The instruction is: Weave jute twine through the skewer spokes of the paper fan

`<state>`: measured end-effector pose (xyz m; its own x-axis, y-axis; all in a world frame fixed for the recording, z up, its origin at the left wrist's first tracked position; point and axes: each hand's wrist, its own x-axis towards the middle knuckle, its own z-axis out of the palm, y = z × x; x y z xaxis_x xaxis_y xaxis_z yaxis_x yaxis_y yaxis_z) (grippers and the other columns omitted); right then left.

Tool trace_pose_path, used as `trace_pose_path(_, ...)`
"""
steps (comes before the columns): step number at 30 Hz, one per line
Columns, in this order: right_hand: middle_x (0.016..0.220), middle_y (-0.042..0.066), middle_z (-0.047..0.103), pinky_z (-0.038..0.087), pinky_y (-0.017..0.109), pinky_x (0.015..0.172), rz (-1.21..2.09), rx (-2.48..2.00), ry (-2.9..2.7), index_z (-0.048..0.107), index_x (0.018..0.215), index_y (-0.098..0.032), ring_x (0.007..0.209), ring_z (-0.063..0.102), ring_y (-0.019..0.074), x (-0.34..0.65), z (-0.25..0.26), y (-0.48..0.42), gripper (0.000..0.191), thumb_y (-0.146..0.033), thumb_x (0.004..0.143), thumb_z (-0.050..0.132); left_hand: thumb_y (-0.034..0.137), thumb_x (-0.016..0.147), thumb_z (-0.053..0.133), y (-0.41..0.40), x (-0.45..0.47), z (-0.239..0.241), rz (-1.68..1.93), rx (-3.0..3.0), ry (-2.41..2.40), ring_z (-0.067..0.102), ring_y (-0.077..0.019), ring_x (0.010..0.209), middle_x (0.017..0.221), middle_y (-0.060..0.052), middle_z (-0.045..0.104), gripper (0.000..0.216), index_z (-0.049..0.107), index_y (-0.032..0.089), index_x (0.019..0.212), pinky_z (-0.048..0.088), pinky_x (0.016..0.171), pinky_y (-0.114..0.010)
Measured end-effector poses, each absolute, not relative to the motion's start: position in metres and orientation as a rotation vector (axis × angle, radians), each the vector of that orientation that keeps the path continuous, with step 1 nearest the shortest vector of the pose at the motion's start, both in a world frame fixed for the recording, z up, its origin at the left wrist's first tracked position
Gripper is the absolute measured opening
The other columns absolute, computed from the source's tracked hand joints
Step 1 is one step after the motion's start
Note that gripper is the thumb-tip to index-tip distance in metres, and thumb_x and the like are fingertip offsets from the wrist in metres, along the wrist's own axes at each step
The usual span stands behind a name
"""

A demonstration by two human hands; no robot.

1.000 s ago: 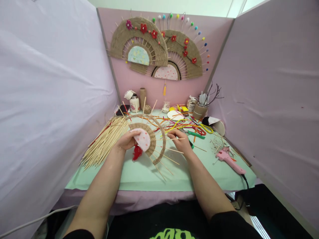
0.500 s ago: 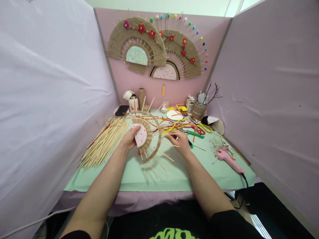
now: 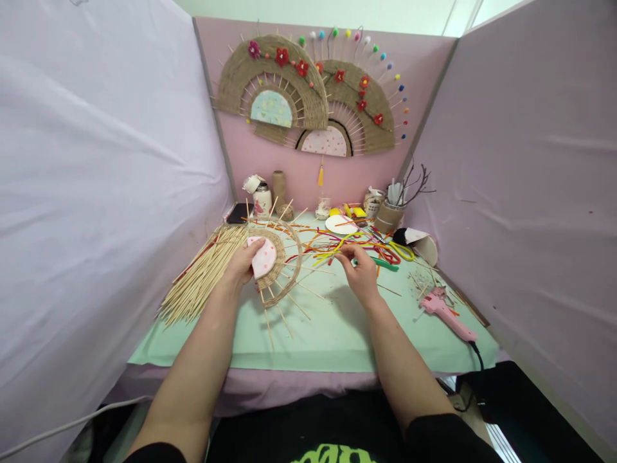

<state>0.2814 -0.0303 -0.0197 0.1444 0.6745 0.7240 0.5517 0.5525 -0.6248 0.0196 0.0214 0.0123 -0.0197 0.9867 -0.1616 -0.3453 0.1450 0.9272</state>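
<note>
My left hand (image 3: 241,262) is closed on a small half-round woven fan (image 3: 275,254), its thumb lying on the pink dotted centre. Brown twine forms a dense inner band and a thin outer ring, and thin wooden sticks spread out beyond the ring. To the right of the fan, apart from its stick tips, is my right hand (image 3: 359,270). Its thumb and fingertips are pinched together; what lies between them is too thin to make out. Coloured pipe cleaners (image 3: 332,243) lie just behind the fingertips, and green-handled pliers (image 3: 383,263) are partly hidden by this hand.
A pile of thin sticks (image 3: 205,273) lies at left. On the right rests a pink glue gun (image 3: 448,314) with its cord. Jars, a twine cone (image 3: 278,188) and a white plate (image 3: 341,224) stand at the back. Finished fans (image 3: 274,71) hang on the pink panel.
My right hand has moved away from the fan's sticks, slightly right. My left hand and the fan have shifted a little left, and the fan is still held.
</note>
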Motion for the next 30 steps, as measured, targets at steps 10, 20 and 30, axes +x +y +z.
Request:
trace_pose_path(10,0.074,0.003,0.064,0.047,0.030,0.065,0.252,-1.085,-1.441,0.062,0.080,-0.019,0.067,0.057,0.0155,0.281,-0.017,-0.032,0.016,-0.035,0.082,0.060,0.021,0.073,0.066,0.018,0.016,0.011,1.057,0.873,1.052,0.061,-0.0132,0.047,0.058,-0.005,0.066,0.012,0.060,0.014,0.068,0.048,0.048,-0.021)
trace_pose_path(20,0.066,0.001,0.061,0.043,0.026,0.060,0.454,-1.088,-1.471,0.063,0.072,-0.018,0.061,0.053,0.0131,0.276,-0.016,-0.034,0.019,-0.036,0.078,0.062,0.019,0.078,0.061,0.011,0.020,0.014,0.977,0.889,0.986,0.059,-0.0120,0.046,0.056,-0.005,0.065,0.016,0.061,0.012,0.063,0.045,0.044,-0.020)
trace_pose_path(30,0.056,-0.001,0.053,0.038,0.025,0.052,0.381,-1.141,-1.452,0.060,0.061,-0.017,0.053,0.043,0.0110,0.272,-0.011,-0.038,0.027,-0.040,0.075,0.066,0.022,0.076,0.064,0.008,0.022,0.010,0.846,0.963,0.983,0.058,-0.0113,0.045,0.055,-0.005,0.065,0.017,0.060,0.012,0.063,0.041,0.041,-0.019)
